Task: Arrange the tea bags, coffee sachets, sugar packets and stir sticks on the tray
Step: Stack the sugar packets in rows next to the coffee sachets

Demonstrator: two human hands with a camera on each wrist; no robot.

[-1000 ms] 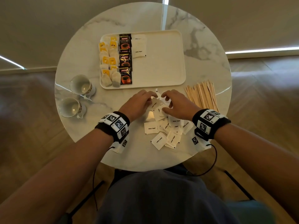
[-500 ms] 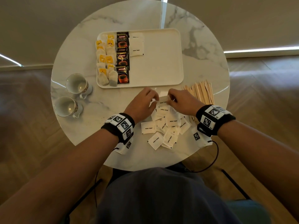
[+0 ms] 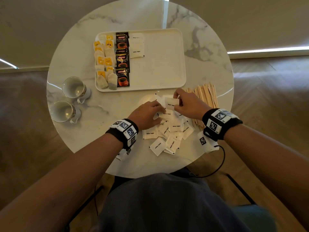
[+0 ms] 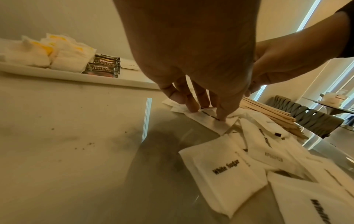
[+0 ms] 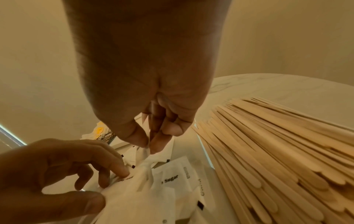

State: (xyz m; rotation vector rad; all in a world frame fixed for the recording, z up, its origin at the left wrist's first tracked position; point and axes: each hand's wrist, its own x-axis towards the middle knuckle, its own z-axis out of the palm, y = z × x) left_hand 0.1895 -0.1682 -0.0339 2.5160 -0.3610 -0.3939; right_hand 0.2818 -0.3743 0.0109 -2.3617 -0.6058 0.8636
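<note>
A cream tray (image 3: 158, 67) holds tea bags (image 3: 104, 62) at its left, black coffee sachets (image 3: 122, 59) beside them, then white sugar packets (image 3: 136, 46). More sugar packets (image 3: 168, 133) lie in a loose pile on the table in front of the tray. My right hand (image 3: 185, 102) pinches one sugar packet (image 3: 171, 103) by its edge between thumb and forefinger (image 5: 149, 145), just above the pile's far end. My left hand (image 3: 148, 114) is curled over the pile, thumb and fingertips (image 4: 220, 116) on another packet (image 3: 164, 114). Wooden stir sticks (image 3: 205, 96) lie right of my right hand.
Two empty cups (image 3: 75, 87) (image 3: 62, 111) stand at the table's left, near the tray's front corner. The right two thirds of the tray are bare. The stir sticks (image 5: 268, 151) lie close against my right wrist. The round table's edge (image 3: 150, 174) is just before my body.
Both hands were together on one packet at the pile's far edge. My right hand has now drawn a packet up and away, while my left has dropped back onto the pile.
</note>
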